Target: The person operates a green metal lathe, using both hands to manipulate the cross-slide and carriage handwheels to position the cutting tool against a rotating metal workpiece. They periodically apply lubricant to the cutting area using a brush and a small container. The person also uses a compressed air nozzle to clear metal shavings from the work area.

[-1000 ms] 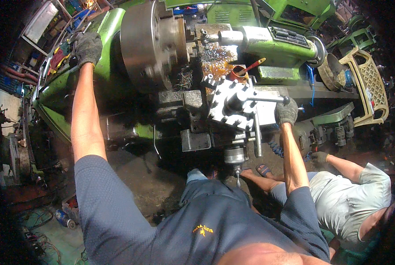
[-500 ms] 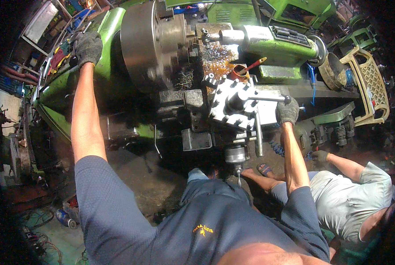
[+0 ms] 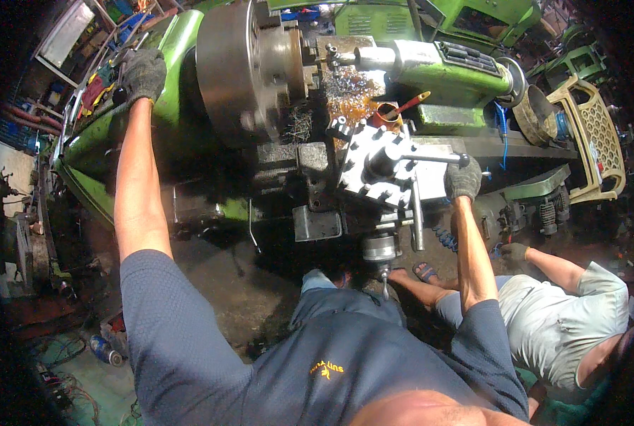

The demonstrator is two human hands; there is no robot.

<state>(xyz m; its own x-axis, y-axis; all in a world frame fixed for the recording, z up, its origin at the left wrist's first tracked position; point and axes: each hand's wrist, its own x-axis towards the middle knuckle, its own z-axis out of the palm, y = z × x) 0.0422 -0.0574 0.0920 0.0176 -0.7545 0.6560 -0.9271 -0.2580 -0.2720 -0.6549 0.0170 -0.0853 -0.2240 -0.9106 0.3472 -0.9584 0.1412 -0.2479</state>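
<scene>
Head view — chuck (image 3: 249, 67), crouching co-worker (image 3: 572, 319)

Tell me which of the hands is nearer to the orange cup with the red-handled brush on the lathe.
Right. The right hand grips a lever just right of and below the orange cup; the left hand rests far left, beyond the chuck.

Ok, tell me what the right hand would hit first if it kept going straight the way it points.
The gloved right hand already grips the tool post lever. Going straight on, up and away, it would likely meet the green tailstock first, though depth is hard to judge.
</scene>
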